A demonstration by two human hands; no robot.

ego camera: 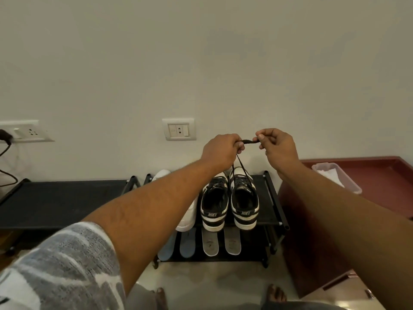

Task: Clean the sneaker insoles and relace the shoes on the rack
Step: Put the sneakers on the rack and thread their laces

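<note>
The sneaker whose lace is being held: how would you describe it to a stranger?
Look at the black shoe rack by the wall. On its top shelf stands a black-and-white pair, heels toward the camera. It is the right sneaker; only its black lace rises to the left hand and right hand.

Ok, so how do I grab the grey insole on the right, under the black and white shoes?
Pinch its near rounded end, coming from the front. The grey insole lies on the lower shelf, its far end hidden under the top shelf, so only the near end is open to reach.
</note>
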